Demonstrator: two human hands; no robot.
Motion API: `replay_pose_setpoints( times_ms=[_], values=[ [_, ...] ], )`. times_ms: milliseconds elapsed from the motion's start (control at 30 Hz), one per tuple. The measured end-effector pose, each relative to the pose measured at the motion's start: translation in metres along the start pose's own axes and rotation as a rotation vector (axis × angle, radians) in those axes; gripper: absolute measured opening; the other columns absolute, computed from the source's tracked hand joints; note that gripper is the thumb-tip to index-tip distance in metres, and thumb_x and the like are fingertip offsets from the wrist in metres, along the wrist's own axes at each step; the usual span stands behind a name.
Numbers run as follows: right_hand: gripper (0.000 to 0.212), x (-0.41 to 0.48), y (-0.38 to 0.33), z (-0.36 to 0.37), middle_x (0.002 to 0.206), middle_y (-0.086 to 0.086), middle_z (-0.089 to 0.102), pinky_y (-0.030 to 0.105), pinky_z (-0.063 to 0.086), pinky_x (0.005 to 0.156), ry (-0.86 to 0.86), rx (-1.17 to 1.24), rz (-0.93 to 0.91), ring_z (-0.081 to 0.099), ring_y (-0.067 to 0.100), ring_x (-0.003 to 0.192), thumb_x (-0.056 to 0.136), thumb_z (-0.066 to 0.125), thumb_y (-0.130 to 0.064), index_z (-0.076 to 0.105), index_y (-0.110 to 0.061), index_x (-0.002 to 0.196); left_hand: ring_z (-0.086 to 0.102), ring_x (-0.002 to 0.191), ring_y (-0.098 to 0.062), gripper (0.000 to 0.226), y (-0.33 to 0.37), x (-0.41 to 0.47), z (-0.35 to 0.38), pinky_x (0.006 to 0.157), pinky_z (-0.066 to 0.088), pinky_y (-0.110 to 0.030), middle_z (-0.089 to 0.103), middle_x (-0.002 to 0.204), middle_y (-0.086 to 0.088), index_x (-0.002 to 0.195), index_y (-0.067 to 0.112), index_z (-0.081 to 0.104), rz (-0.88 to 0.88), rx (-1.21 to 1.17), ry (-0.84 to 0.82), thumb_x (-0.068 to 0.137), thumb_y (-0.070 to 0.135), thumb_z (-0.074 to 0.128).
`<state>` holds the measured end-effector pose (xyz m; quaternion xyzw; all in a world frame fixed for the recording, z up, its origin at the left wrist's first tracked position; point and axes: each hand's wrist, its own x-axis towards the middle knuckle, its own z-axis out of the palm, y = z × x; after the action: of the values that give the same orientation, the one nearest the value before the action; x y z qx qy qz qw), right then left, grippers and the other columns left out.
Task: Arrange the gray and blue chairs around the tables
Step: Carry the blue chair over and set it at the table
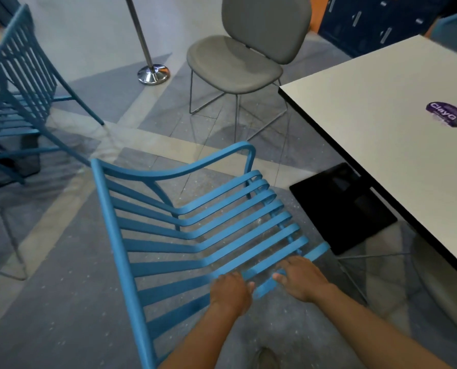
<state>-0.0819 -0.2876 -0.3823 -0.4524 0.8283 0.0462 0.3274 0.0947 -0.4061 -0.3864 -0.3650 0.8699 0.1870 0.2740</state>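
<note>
A blue slatted metal chair [184,225] stands in front of me, its seat pointing toward the white table [397,107] at the right. My left hand [231,291] and my right hand [300,278] both grip the chair's near armrest, side by side. A gray padded chair [238,57] on wire legs stands beyond it, by the table's far corner. A second blue slatted chair [19,83] stands at the far left.
A chrome post with a round base [153,73] stands at the back, left of the gray chair. The table's black base plate [342,206] lies on the floor under the tabletop. A purple sticker [445,114] is on the table. Dark blue lockers [376,20] line the back right.
</note>
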Motion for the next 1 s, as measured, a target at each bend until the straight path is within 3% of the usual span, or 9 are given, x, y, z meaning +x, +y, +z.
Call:
replay_pose_setpoints(
  times_ms=[100, 233, 400, 533, 667, 800, 933, 1000],
  values=[
    [0.059, -0.001, -0.035, -0.004, 0.152, 0.004, 0.051, 0.041, 0.033, 0.117, -0.009, 0.06, 0.037, 0.043, 0.025, 0.139, 0.103, 0.04, -0.06, 0.049, -0.024, 0.149, 0.055, 0.128, -0.036, 0.047, -0.019, -0.01, -0.051, 0.107, 0.04, -0.045, 0.059, 0.138, -0.017, 0.137, 0.009, 0.053, 0.053, 0.047, 0.047, 0.108, 0.042, 0.036],
    [0.058, 0.002, -0.104, -0.012, 0.144, -0.001, 0.057, 0.039, 0.04, 0.11, 0.044, 0.165, 0.079, 0.048, 0.023, 0.133, 0.1, 0.041, -0.067, 0.056, -0.029, 0.141, 0.056, 0.125, -0.036, 0.041, -0.07, -0.026, -0.111, 0.106, 0.037, -0.046, 0.062, 0.133, -0.016, 0.131, 0.01, 0.057, 0.17, 0.118, 0.156, 0.106, 0.037, 0.041],
    [0.052, 0.007, -0.214, -0.027, 0.118, -0.012, 0.068, 0.034, 0.05, 0.088, 0.119, 0.319, 0.072, 0.061, 0.014, 0.108, 0.095, 0.043, -0.07, 0.069, -0.03, 0.116, 0.058, 0.119, -0.035, 0.038, -0.165, -0.036, -0.172, 0.105, 0.037, -0.048, 0.065, 0.126, -0.013, 0.124, 0.013, 0.062, 0.312, 0.107, 0.211, 0.103, 0.039, 0.043],
    [0.038, 0.012, -0.293, -0.039, 0.095, -0.014, 0.065, 0.025, 0.037, 0.061, 0.121, 0.391, 0.089, 0.061, 0.01, 0.087, 0.099, 0.043, -0.066, 0.067, -0.038, 0.094, 0.062, 0.105, -0.028, 0.029, -0.237, -0.042, -0.208, 0.098, 0.042, -0.044, 0.07, 0.108, -0.005, 0.109, 0.025, 0.073, 0.487, 0.038, 0.25, 0.101, 0.039, 0.049],
    [0.038, 0.024, -0.349, -0.054, 0.084, -0.012, 0.063, 0.028, 0.04, 0.058, 0.129, 0.42, 0.122, 0.059, 0.008, 0.076, 0.101, 0.041, -0.058, 0.062, -0.033, 0.082, 0.062, 0.1, -0.026, 0.027, -0.284, -0.039, -0.236, 0.096, 0.042, -0.044, 0.072, 0.101, -0.001, 0.103, 0.027, 0.076, 0.607, 0.082, 0.249, 0.1, 0.042, 0.053],
    [0.041, 0.041, -0.374, -0.081, 0.089, -0.004, 0.064, 0.035, 0.045, 0.064, 0.119, 0.365, 0.111, 0.059, 0.016, 0.08, 0.102, 0.038, -0.057, 0.061, -0.027, 0.085, 0.063, 0.1, -0.017, 0.035, -0.314, -0.023, -0.254, 0.098, 0.046, -0.04, 0.073, 0.102, 0.006, 0.104, 0.03, 0.077, 0.676, 0.072, 0.24, 0.094, 0.06, 0.061],
    [0.053, 0.057, -0.385, -0.097, 0.082, -0.006, 0.061, 0.035, 0.043, 0.064, 0.082, 0.357, 0.096, 0.057, 0.014, 0.075, 0.098, 0.029, -0.073, 0.058, -0.032, 0.081, 0.059, 0.108, -0.015, 0.054, -0.333, 0.005, -0.27, 0.101, 0.043, -0.036, 0.07, 0.113, 0.006, 0.115, 0.033, 0.074, 0.738, 0.17, 0.196, 0.081, 0.074, 0.067],
    [0.067, 0.06, -0.389, -0.094, 0.092, -0.003, 0.067, 0.036, 0.047, 0.069, 0.051, 0.318, 0.115, 0.061, 0.017, 0.082, 0.094, 0.018, -0.082, 0.065, -0.034, 0.091, 0.058, 0.11, -0.017, 0.059, -0.341, 0.019, -0.274, 0.101, 0.043, -0.036, 0.069, 0.115, 0.005, 0.118, 0.034, 0.073, 0.763, 0.209, 0.171, 0.078, 0.077, 0.069]
  ],
)
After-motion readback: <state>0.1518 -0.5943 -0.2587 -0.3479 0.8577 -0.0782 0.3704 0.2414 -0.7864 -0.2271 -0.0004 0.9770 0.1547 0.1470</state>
